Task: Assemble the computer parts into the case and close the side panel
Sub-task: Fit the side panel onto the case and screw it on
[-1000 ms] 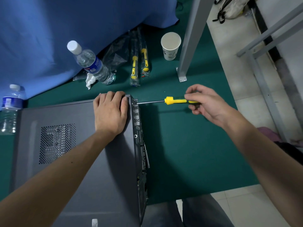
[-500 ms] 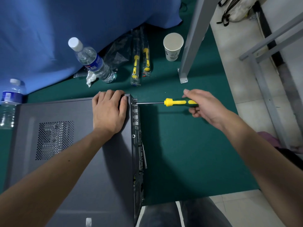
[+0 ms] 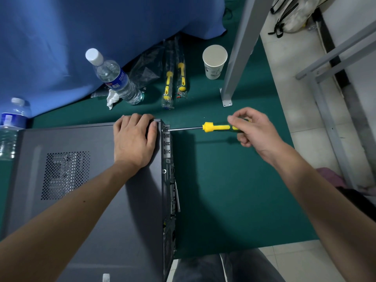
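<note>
Fingers of the left hand [image 3: 135, 140] lie straight and close together, flat on the side panel [image 3: 85, 210], their tips reaching over the far right corner of the case [image 3: 167, 180]. That press looks meant to keep the panel seated and the case from sliding while force comes in from the right. The case lies on its side on the green mat [image 3: 234, 190], at the near left of the scene, with the panel on top and its rear face turned right.

Just right of that corner, the screwdriver [image 3: 203, 127] runs level, its tip against the rear edge near the far corner, most likely on a panel screw, though the screw itself is too small to make out. Holding the shaft square to the rear face keeps the tip from slipping out.

Further right, the right hand [image 3: 253, 129] pinches the yellow handle, thumb on the far side and curled fingers beneath, a light grip suited to twirling rather than pushing hard.

Along the far edge stand two bottles [image 3: 116, 78], spare bagged drivers [image 3: 175, 78] and a cup [image 3: 214, 62], all well apart from the work.
</note>
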